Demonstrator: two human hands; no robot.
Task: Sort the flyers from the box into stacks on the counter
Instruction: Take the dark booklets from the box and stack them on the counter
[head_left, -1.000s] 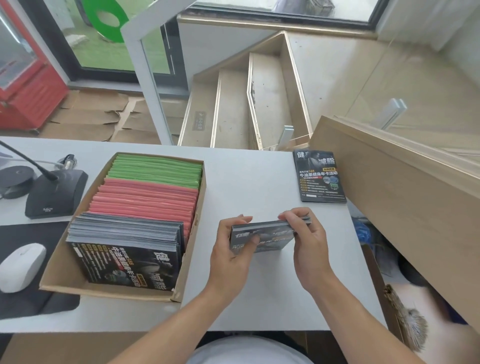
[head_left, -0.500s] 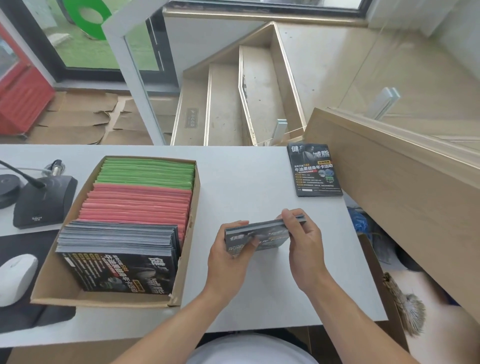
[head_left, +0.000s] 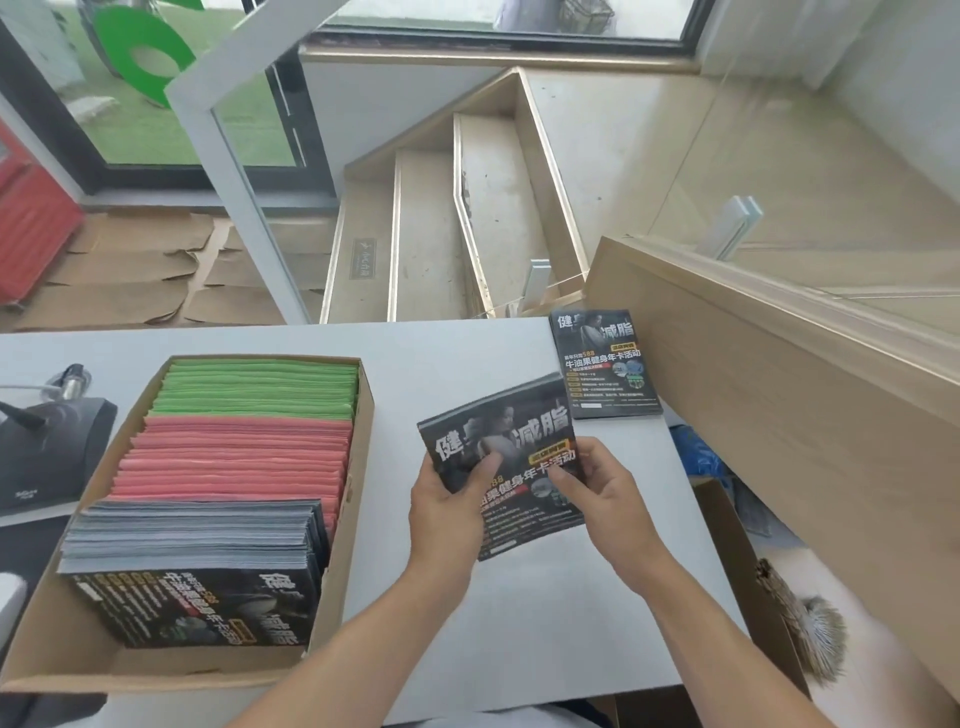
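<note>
A bundle of black flyers (head_left: 506, 436) is held face up over the white counter (head_left: 519, 623). My left hand (head_left: 452, 512) grips its left edge, thumb on top. My right hand (head_left: 605, 493) grips its right edge. A cardboard box (head_left: 358, 519) at the left holds upright rows of green flyers (head_left: 260, 387), pink flyers (head_left: 234, 457) and black flyers (head_left: 197, 571). A flat stack of black flyers (head_left: 605, 364) lies at the counter's far right corner, beyond my hands.
A black microphone base (head_left: 47, 452) stands left of the box. A wooden ledge (head_left: 779, 374) borders the counter on the right. Below it sit a brown box (head_left: 737, 561) and a brush (head_left: 810, 629). Stairs (head_left: 441, 234) drop away beyond the counter.
The bundle, held edge-on low over the counter before, has been tipped so that its printed face is up and lifted toward the far stack. Both hands kept their grip.
</note>
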